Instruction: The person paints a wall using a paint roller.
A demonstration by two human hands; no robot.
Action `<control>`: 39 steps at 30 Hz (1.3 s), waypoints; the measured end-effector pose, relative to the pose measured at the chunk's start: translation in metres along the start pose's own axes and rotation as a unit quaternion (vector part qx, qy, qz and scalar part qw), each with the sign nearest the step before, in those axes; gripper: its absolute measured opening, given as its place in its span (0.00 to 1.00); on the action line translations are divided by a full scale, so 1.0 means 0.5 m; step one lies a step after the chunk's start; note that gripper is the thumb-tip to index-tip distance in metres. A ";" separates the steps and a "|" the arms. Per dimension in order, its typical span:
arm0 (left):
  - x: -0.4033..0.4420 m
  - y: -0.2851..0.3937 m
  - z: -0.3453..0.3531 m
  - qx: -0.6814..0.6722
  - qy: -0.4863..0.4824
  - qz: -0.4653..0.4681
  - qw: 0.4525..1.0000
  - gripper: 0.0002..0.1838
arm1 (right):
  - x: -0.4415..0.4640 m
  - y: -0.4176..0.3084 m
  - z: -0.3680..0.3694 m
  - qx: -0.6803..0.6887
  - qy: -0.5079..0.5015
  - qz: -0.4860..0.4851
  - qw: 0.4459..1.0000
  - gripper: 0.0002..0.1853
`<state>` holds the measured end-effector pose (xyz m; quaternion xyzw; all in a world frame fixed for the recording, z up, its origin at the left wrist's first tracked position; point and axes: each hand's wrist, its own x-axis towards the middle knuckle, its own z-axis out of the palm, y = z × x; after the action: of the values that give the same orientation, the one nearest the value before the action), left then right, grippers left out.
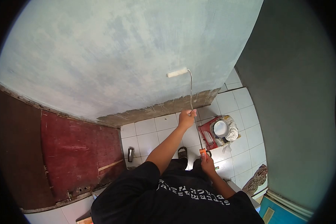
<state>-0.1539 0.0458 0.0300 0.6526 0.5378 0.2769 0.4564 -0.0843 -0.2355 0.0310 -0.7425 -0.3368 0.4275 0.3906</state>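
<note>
A paint roller (177,72) with a white sleeve and a long bent metal rod rests against the pale blue-white wall (112,56). My left hand (187,118) is closed around the upper part of the rod, near the wall's bare brown lower strip. Closer to my body, my right hand (208,163) grips the orange handle (202,151) at the rod's lower end. To the right of the rod, a paint bucket (221,128) with white inside stands on a red stool (208,135), with a whitish cloth or plastic (233,132) beside it.
A metal tumbler (130,154) stands on the white tiled floor (147,141) by the red panel (72,153). A dark grey-green wall (291,93) rises at the right. Brown bundled fabric (255,179) and a blue object (280,212) are at the lower right.
</note>
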 end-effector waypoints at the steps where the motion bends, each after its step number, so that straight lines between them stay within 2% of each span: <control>1: 0.001 -0.014 0.012 -0.006 -0.028 -0.060 0.998 0.20 | 0.003 0.020 0.007 0.003 0.005 0.010 1.000 0.26; 2: 0.004 -0.027 0.024 -0.013 -0.057 -0.119 0.991 0.21 | 0.007 0.041 0.014 0.002 0.006 0.012 1.000 0.26; 5: 0.030 -0.114 0.071 0.047 -0.066 -0.173 0.981 0.19 | 0.034 0.146 0.061 0.027 -0.021 0.081 0.996 0.27; 6: 0.037 -0.142 0.083 0.046 -0.071 -0.175 0.981 0.19 | 0.030 0.122 0.060 0.026 -0.019 0.085 0.996 0.27; 8: 0.057 -0.191 0.101 0.109 -0.064 -0.202 0.971 0.19 | 0.021 0.020 0.057 0.087 -0.067 0.206 0.972 0.28; 9: 0.067 -0.206 0.110 0.106 -0.076 -0.197 0.972 0.19 | 0.024 0.041 0.062 0.065 -0.058 0.182 0.979 0.29; 11: 0.069 -0.229 0.112 0.000 -0.086 -0.221 0.971 0.19 | 0.031 0.082 0.072 0.017 -0.036 0.136 0.990 0.29; 13: 0.054 -0.223 0.110 -0.026 -0.079 -0.218 0.972 0.18 | 0.021 0.065 0.065 0.016 -0.034 0.118 0.992 0.29; 14: 0.049 -0.220 0.102 -0.054 -0.066 -0.214 0.973 0.17 | 0.015 0.055 0.056 0.046 -0.050 0.139 0.988 0.28; 16: 0.030 -0.179 0.085 -0.066 -0.053 -0.203 0.975 0.16 | 0.018 0.051 0.048 0.075 -0.069 0.152 0.983 0.27; 18: 0.014 -0.129 0.065 -0.079 -0.038 -0.194 0.977 0.15 | 0.004 0.068 0.045 0.094 -0.058 0.112 0.988 0.26; 20: -0.007 -0.086 0.037 -0.136 -0.031 -0.146 0.979 0.16 | -0.002 0.080 0.046 0.088 -0.051 0.089 0.991 0.24; 24: -0.021 -0.018 -0.003 -0.124 -0.029 -0.118 0.985 0.13 | 0.001 0.085 0.047 0.120 -0.032 0.046 0.991 0.24; 27: -0.009 -0.032 0.001 -0.056 -0.046 -0.117 0.991 0.13 | 0.003 0.084 0.046 0.057 -0.047 0.065 0.995 0.24; 29: 0.008 -0.074 0.030 -0.021 -0.066 -0.178 0.982 0.14 | 0.019 0.118 0.063 -0.011 0.006 0.003 1.000 0.25; 33: 0.040 -0.168 0.086 0.019 -0.061 -0.165 0.984 0.17 | 0.045 0.126 0.071 -0.065 0.025 0.007 0.998 0.28; 35: 0.047 -0.182 0.089 0.122 -0.072 -0.199 0.970 0.20 | 0.039 0.058 0.070 0.029 -0.061 0.178 0.982 0.29; 36: 0.058 -0.210 0.097 0.121 -0.073 -0.196 0.970 0.20 | 0.035 0.047 0.077 0.029 -0.057 0.176 0.982 0.29; 38: 0.083 -0.264 0.127 0.084 -0.059 -0.247 0.963 0.22 | 0.032 0.033 0.067 0.073 -0.071 0.180 0.978 0.28; 39: 0.071 -0.252 0.119 0.027 -0.059 -0.217 0.974 0.21 | 0.032 0.058 0.066 0.065 -0.056 0.137 0.987 0.28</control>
<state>-0.1501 0.0624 -0.1126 0.5477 0.6455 0.1178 0.5192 -0.1028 -0.2261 -0.0108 -0.7294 -0.2245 0.5389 0.3566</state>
